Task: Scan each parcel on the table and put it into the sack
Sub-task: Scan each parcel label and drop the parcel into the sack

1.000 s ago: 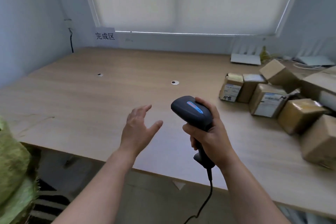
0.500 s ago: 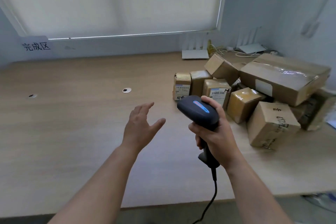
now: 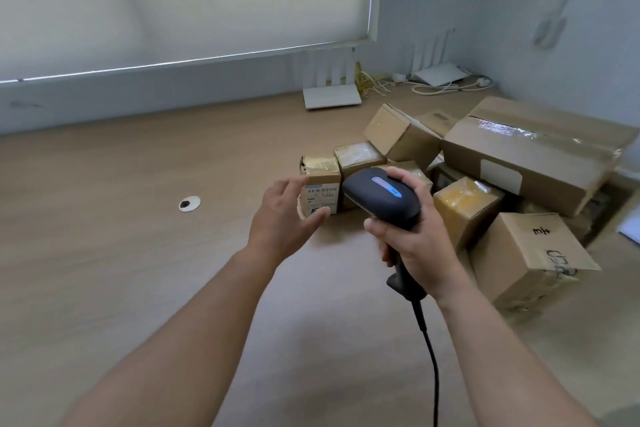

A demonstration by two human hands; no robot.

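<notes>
A wide wooden table (image 3: 121, 253) fills most of the view, pale brown, running back to a grey wall under a drawn white window blind (image 3: 173, 0). I take the large taped cardboard box (image 3: 533, 152) on the table's right side as my landmark; it is the biggest parcel and rests on top of others in a loose pile. In front of it, nearer to me, sits a medium cardboard box (image 3: 530, 256) with black handwriting on its top. To the left of that one is a smaller parcel wrapped in yellowish tape (image 3: 467, 204). Behind and left of the landmark box a tilted plain carton (image 3: 398, 132) leans in the pile. Further left stands a small labelled parcel (image 3: 322, 184), upright, with a white barcode label facing me, at the pile's left edge. A white router (image 3: 332, 97) stands against the wall, behind and left of the landmark box. My right hand (image 3: 415, 236) is wrapped firmly around the grip of a black barcode scanner (image 3: 381, 194), whose head points toward the labelled parcel and whose cable (image 3: 431, 357) hangs down toward me. My left hand (image 3: 280, 215) is spread wide, fingers (image 3: 294, 184) loose and holding nothing, reaching just in front of the labelled parcel; I cannot tell whether it touches it. A small round hole cover (image 3: 189, 203) lies in the table, well left of the pile.
</notes>
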